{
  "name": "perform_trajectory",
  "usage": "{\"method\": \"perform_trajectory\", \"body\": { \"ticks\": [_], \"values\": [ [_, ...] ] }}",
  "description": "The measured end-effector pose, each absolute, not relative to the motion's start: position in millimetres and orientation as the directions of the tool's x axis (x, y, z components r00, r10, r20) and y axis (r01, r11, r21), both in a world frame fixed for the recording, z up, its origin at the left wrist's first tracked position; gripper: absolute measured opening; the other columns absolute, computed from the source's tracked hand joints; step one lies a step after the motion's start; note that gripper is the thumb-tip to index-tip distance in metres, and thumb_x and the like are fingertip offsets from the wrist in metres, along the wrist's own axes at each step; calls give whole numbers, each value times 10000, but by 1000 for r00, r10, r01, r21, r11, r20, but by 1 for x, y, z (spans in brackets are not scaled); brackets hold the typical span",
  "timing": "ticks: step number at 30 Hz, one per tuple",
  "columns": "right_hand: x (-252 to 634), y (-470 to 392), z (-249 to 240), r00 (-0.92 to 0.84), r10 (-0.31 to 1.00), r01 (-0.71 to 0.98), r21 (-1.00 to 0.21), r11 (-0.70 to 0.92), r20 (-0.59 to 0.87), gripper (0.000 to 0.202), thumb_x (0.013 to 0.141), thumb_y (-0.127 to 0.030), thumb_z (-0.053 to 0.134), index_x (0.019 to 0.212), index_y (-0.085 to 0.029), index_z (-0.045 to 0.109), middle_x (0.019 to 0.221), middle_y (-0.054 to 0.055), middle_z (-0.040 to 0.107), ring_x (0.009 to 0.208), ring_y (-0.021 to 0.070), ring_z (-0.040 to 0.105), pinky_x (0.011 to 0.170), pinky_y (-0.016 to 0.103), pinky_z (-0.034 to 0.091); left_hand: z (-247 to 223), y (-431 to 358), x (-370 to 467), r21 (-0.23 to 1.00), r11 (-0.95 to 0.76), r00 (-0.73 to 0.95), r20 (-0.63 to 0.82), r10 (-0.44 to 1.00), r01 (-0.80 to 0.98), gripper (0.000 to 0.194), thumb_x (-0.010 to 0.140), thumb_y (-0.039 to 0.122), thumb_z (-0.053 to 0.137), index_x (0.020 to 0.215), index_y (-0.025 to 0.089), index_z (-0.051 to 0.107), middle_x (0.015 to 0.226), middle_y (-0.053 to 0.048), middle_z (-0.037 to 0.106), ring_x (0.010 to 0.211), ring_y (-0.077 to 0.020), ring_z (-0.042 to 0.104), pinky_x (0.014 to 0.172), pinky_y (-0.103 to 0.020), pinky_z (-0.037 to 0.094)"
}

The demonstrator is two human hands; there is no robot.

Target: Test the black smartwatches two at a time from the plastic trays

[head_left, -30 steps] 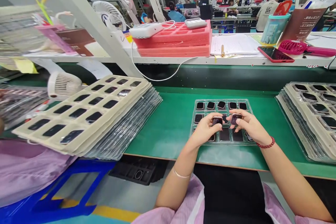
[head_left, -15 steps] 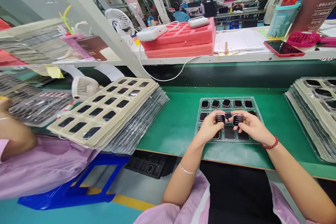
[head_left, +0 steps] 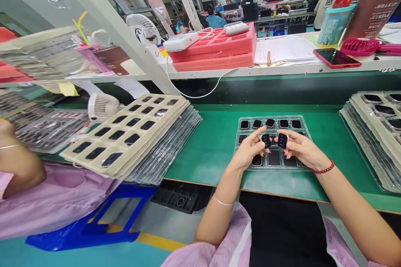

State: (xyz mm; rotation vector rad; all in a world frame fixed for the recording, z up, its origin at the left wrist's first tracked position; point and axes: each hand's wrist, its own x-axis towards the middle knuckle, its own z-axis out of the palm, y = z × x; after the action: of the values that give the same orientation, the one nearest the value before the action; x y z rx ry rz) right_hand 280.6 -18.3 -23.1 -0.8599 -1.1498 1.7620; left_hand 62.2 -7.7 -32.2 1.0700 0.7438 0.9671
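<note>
The compartment tray lies on the desk, with watches in its compartments. Left of the tray stands a left stack of trays; right of it, a right stack. Above the tray, side by side, are the left hand and right hand, each with a watch. Behind the tray runs a shelf, bearing foam blocks to the tray's left rear, papers straight behind it and a phone to its right rear.

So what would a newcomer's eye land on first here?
Probably the left hand and right hand, each holding a small dark-faced device over a clear tray on the green bench. Above, the red foam block and bright pink fan stand out on the white shelf.
</note>
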Motion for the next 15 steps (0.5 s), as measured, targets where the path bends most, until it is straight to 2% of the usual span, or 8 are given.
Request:
{"method": "perform_trajectory", "body": {
  "ticks": [3,10,15],
  "values": [
    [280,-18,-25,-410,906,-303,-922,-242,-103,467,745,-293,776,1190,-251,639,1095,49,664,534,41,542,529,191,536,-33,-8,63,950,149,433,-16,901,-274,694,709,360,783,1328,227,498,821,-11,583,628,-112,601,554,-209,420],
    [276,-17,-28,-391,916,-261,-945,-198,-84,485,729,-307,778,1184,-215,640,1014,56,667,525,47,517,487,184,496,-39,-6,64,941,172,452,-24,892,-290,599,713,345,780,1220,193,501,900,-24,590,571,-66,551,532,-189,424],
    [277,-15,-31,-392,918,-240,-957,-163,-58,485,725,-307,775,1182,-214,641,964,48,656,527,55,483,469,192,484,-40,-5,64,931,197,455,-38,889,-307,582,687,356,799,1157,179,506,833,4,579,546,-57,532,527,-185,434]
  ]
}}
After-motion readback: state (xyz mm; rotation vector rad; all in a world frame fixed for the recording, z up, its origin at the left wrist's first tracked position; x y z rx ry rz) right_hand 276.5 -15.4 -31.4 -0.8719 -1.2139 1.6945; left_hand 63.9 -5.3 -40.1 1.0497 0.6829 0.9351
